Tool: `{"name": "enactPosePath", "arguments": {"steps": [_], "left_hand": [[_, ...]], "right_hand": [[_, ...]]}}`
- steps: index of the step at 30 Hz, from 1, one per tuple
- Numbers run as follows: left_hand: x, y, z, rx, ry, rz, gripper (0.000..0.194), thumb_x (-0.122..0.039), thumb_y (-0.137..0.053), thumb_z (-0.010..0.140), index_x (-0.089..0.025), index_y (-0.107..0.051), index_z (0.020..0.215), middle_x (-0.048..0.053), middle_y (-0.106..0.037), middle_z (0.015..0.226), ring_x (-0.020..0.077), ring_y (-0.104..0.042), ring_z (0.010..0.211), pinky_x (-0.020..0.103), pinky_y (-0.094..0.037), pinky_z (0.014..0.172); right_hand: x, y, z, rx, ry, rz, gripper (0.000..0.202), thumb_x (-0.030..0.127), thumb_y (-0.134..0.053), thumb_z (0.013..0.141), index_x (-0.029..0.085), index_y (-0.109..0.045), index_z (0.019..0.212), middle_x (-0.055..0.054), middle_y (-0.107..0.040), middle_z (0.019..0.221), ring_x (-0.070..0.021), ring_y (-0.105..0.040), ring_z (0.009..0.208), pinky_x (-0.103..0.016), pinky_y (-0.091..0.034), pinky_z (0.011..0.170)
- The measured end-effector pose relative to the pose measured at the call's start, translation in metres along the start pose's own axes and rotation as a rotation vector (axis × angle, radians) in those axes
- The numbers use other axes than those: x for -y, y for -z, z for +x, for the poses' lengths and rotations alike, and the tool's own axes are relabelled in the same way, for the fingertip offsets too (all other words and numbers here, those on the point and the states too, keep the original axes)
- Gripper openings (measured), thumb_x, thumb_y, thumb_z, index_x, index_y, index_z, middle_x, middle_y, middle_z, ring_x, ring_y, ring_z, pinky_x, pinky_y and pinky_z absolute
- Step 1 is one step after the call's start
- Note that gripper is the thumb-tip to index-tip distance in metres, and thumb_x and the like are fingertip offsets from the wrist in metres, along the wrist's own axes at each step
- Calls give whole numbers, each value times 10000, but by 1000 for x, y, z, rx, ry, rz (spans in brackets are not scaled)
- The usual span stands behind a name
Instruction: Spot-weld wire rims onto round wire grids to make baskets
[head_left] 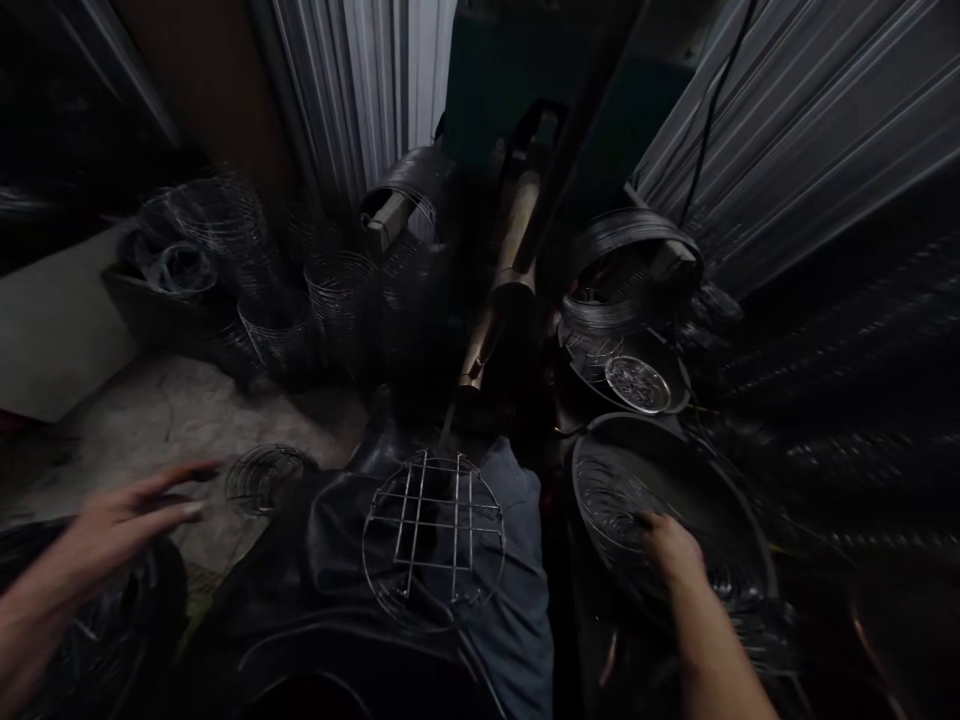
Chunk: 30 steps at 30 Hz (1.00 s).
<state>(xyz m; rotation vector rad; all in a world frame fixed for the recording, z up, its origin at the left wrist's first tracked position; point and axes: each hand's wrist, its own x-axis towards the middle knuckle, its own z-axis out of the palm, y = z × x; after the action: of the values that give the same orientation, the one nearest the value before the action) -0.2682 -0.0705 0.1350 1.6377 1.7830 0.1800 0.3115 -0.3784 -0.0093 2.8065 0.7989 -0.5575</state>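
Observation:
A round wire rack [433, 540], made of a ring with crossed straight wires, rests over my lap, its far edge by the tip of a long metal machine arm [495, 300]. Off to the left, my left hand [142, 515] is held in the air with fingers apart and nothing in them. My right hand [673, 550] reaches into a wide dark pan [697, 470] on the right. Its fingers are curled together at the edge of a loose stack of wire rings [611, 495]; exactly how many rings they pinch is hidden.
Tall stacks of wire rings [337, 285] stand at the back left. Wire coils [630, 240] hang on both sides of the machine. Behind the pan, another container [679, 400] holds a small metal dish [637, 384] of short pieces. A wire bundle [266, 478] lies near my left hand.

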Motion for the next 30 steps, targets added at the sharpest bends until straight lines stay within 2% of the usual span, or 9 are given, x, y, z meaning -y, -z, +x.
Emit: {"name": "enactPosePath", "arguments": {"steps": [4, 5, 9, 13, 17, 20, 24, 27, 30], "left_hand": [[-21, -62, 20, 568, -262, -340, 642, -392, -750, 626, -262, -576, 1230, -24, -624, 1253, 240, -555, 1168, 339, -435, 1008], [-28, -77, 20, 631, -342, -337, 663, -335, -748, 634, -283, -548, 1264, -34, -605, 1277, 230, -559, 1157, 342, -431, 1006], [-53, -119, 16, 640, -545, -252, 507, -256, -711, 644, -226, -652, 1146, 31, -649, 1203, 230, -583, 1118, 355, -431, 1009], [-65, -130, 22, 628, -525, -243, 336, -266, -628, 704, -170, -703, 1017, 59, -705, 1039, 217, -634, 997, 359, -484, 944], [-69, -128, 29, 659, -611, -243, 455, -194, -657, 666, -216, -661, 1121, 32, -668, 1127, 199, -604, 1058, 331, -463, 972], [-75, -130, 32, 651, -698, -251, 346, -185, -628, 704, -199, -695, 1043, 37, -677, 1051, 181, -622, 990, 304, -476, 925], [-80, -132, 37, 612, -750, -267, 312, -167, -621, 706, -190, -703, 1006, 39, -675, 1015, 175, -618, 961, 289, -469, 898], [-75, -133, 40, 625, -716, -261, 330, -163, -631, 697, -199, -699, 1018, 33, -669, 995, 173, -609, 953, 291, -458, 904], [-69, -134, 40, 608, -685, -271, 325, -172, -625, 707, -198, -695, 1023, 34, -660, 1001, 175, -598, 969, 297, -446, 919]], "right_hand": [[-9, 14, -8, -78, -126, 40, 300, 124, -515, 806, 193, -674, 1051, -101, -655, 1073, -239, -629, 994, -340, -512, 809], [-10, 18, -9, -110, -169, 57, 311, 131, -509, 781, 196, -683, 1031, -110, -659, 1060, -266, -637, 978, -353, -522, 772], [-12, 41, -24, -332, -323, 145, 394, 206, -438, 770, 155, -634, 1107, -183, -645, 1045, -361, -638, 934, -451, -526, 695], [-4, 87, -43, -681, -306, 240, 436, 286, -323, 829, 192, -545, 1193, -189, -612, 1093, -349, -562, 1095, -465, -485, 845], [31, 156, -48, -952, -95, 296, 373, 374, -378, 805, 218, -595, 1067, -124, -635, 1071, -281, -568, 1085, -358, -440, 937], [81, 216, -38, -1251, 283, 323, 339, 374, -438, 777, 171, -647, 951, -128, -657, 947, -272, -604, 946, -361, -458, 853], [157, 288, -13, -1185, 411, 138, 432, 350, -535, 809, 123, -607, 1170, -166, -602, 1112, -254, -543, 1033, -349, -392, 846], [196, 322, 11, -1042, 270, 10, 408, 336, -569, 824, 164, -622, 1190, -170, -544, 1185, -282, -484, 1082, -374, -327, 748], [210, 336, 34, -924, 149, -33, 328, 271, -548, 826, 137, -677, 1096, -155, -577, 1075, -267, -478, 1043, -385, -269, 675]]}}
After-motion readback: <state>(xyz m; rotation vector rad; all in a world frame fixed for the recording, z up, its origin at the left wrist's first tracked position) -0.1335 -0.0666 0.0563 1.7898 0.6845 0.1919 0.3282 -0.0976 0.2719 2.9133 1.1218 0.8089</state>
